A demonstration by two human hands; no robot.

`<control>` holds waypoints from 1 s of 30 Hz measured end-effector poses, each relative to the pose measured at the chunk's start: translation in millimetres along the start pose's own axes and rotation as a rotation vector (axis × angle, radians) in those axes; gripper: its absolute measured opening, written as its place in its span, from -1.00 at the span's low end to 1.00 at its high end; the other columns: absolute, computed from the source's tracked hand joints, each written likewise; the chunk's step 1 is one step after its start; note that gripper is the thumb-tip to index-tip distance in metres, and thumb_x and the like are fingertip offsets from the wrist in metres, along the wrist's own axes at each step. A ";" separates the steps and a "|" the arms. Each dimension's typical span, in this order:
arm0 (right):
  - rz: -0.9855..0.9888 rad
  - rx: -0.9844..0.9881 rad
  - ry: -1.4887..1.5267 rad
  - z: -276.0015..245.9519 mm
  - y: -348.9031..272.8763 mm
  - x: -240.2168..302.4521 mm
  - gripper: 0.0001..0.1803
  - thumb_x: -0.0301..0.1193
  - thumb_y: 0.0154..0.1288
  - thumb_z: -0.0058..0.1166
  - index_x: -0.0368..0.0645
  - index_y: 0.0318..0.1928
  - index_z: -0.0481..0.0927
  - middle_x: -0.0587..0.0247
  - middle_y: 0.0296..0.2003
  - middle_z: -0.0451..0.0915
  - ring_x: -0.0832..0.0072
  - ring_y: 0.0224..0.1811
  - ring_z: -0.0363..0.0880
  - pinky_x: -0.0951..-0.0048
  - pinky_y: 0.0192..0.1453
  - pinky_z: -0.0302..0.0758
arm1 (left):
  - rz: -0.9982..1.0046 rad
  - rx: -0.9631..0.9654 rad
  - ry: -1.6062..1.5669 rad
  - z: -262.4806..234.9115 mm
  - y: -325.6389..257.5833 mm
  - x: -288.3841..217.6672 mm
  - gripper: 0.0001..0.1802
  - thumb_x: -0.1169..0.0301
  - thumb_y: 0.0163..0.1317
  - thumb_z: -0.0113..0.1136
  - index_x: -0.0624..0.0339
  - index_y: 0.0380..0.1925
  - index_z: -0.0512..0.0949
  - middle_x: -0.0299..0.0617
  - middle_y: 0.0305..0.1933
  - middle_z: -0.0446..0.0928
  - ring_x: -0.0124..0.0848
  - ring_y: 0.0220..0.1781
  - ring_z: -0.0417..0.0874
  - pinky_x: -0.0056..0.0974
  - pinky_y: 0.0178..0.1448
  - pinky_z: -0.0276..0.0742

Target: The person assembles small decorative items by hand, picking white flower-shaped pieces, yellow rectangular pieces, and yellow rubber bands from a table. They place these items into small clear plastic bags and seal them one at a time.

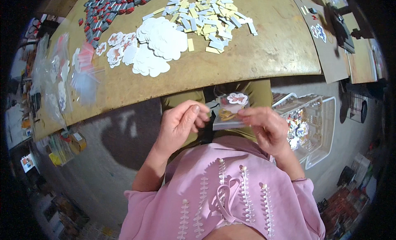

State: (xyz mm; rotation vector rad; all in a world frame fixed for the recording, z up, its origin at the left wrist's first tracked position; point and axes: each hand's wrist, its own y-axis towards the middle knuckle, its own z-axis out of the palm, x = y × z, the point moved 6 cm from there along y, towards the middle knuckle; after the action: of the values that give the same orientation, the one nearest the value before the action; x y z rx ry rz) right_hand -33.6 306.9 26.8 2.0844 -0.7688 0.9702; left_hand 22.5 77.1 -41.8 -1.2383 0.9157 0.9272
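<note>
Above my lap, my right hand (267, 126) pinches the side of a small clear plastic bag (231, 124). A scalloped white card (237, 98) with a brown figure shows at the bag's upper part. Something yellowish, like loose bands (226, 115), shows through the plastic below it; red bits by the card are too blurred to name. My left hand (185, 122) is apart from the bag, to its left. Its thumb and fingers are curled together, the fingertips slightly blurred, and whatever they might hold is hidden.
On the table (284, 54) lie white scalloped cards (154, 44), yellow and pale-blue strips (210, 19), grey-and-red pieces (109, 13) and clear bags (86, 81). A white plastic basket (326, 128) with colourful packed items stands right of my knees. A cardboard sheet (315, 42) overhangs the table's right edge.
</note>
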 end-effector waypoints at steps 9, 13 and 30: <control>-0.109 0.101 0.149 18.7 -29.7 -12.7 -0.75 -0.69 0.19 0.32 -0.30 -0.10 0.72 -0.05 0.05 0.79 0.10 0.04 0.84 0.20 0.09 0.78 | -0.056 0.105 -0.363 29.8 13.8 19.8 -0.68 0.39 0.55 0.30 0.30 0.20 0.59 -0.27 -0.03 0.73 -0.60 -0.06 0.69 -0.44 -0.03 0.61; -0.110 0.162 0.151 25.6 -32.1 -16.4 -0.78 -0.67 0.21 0.33 -0.30 -0.11 0.73 -0.05 0.05 0.79 0.12 0.04 0.82 0.20 0.12 0.77 | 0.020 0.032 -0.339 32.6 14.2 20.0 -0.79 0.49 0.49 0.37 0.26 0.05 0.62 -0.37 -0.11 0.68 -0.71 -0.13 0.63 -0.50 -0.01 0.55; 0.448 -0.058 0.665 36.1 -36.7 -55.3 -0.74 -0.59 0.44 0.36 -0.32 0.09 0.71 0.11 0.10 0.69 0.39 0.20 0.68 0.32 0.27 0.61 | 0.215 0.023 -0.143 46.3 11.7 12.0 -0.77 0.68 0.41 0.34 0.27 0.03 0.65 -0.38 -0.10 0.67 -0.61 -0.04 0.68 -0.41 0.12 0.63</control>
State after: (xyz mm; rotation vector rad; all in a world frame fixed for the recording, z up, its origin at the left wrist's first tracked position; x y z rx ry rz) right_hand -22.2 311.5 -47.7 1.4049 -0.8915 1.7364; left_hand 18.8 125.0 -52.4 -1.0534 0.9547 1.1568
